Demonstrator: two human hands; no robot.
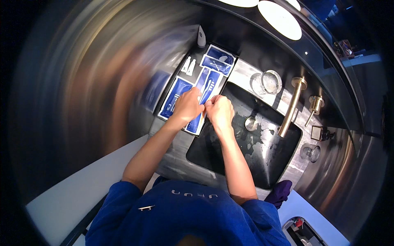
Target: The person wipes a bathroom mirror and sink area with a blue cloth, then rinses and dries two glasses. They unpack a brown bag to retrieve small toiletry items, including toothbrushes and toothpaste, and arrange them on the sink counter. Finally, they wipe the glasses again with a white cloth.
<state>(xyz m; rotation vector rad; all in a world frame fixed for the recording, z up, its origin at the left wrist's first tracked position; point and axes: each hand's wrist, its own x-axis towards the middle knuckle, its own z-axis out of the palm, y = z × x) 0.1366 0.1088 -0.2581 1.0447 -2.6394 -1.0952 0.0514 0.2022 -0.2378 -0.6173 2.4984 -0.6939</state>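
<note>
My left hand [188, 104] and my right hand [219, 111] meet over a black tray [222, 84] of packaged toiletries, fingertips close together at a long blue-and-white packet [194, 124] with a toothbrush picture. Whether the fingers grip that packet or only touch it cannot be made out. Partly beneath my left hand lies a wider blue packet [175, 96]. Two small white tubes [188, 66] rest side by side in the tray's upper left. At its upper end, a packet with a cotton swab picture [216, 65] overlaps another blue packet [220, 54].
Right of the tray is a black sink [240, 153] with a metal drain cover [251, 124] and a brass spout [291, 107]. Glasses [271, 81] [314, 153] and a dark bottle [320, 133] stand around it. A purple cloth [279, 193] hangs at the front edge, near a waste bin [303, 232].
</note>
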